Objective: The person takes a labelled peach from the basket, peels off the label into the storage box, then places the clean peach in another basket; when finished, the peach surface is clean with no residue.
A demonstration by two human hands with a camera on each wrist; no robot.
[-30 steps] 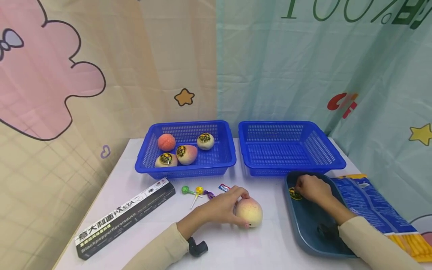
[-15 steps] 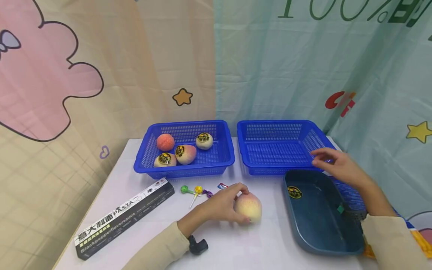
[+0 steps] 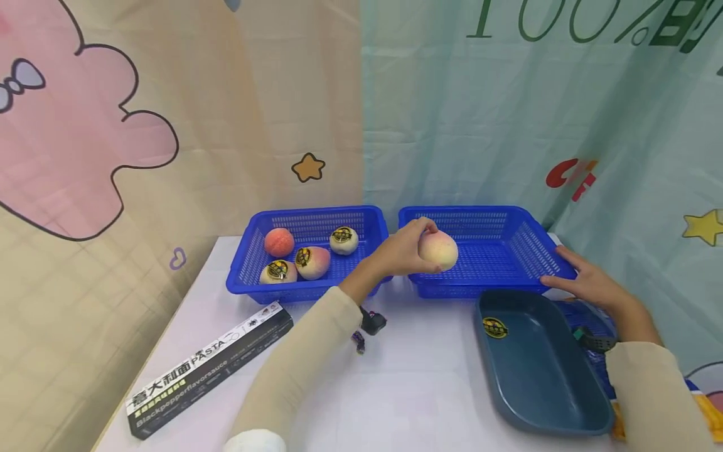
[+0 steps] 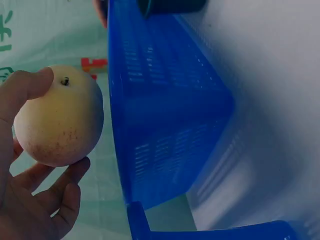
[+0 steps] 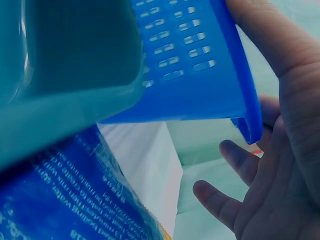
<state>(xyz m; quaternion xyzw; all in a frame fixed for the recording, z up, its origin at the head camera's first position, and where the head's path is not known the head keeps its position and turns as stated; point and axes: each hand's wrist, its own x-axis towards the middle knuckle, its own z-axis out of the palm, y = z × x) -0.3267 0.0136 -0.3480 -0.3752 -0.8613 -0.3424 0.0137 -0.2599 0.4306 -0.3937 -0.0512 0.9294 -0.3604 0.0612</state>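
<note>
My left hand (image 3: 402, 252) holds a pale yellow and pink peach (image 3: 440, 251) in the air over the left part of the right-hand blue basket (image 3: 480, 290). Thumb and fingertips sit around the fruit (image 4: 65, 120), its stem end showing in the left wrist view. At that basket's front right corner, my right hand (image 3: 595, 285) grips the rim between thumb and index finger, with the other fingers spread beyond it. No fruit shows inside this basket. The left-hand blue basket (image 3: 305, 294) bears several fruits, among them a coral-red ball (image 3: 279, 242) and a stickered peach (image 3: 313, 263).
A dark blue-green tub (image 3: 542, 370) with a round black sticker (image 3: 495, 327) stands at the right, a blue bag (image 5: 65, 195) beside it. The long pasta box (image 3: 209, 370) lies at the left. A purple wrapper (image 3: 358, 342) peeks out by my left sleeve (image 3: 299, 358).
My left hand has lifted the peach off the table and carried it up over the right basket. My right hand left the tub and came to grip the basket's corner.
</note>
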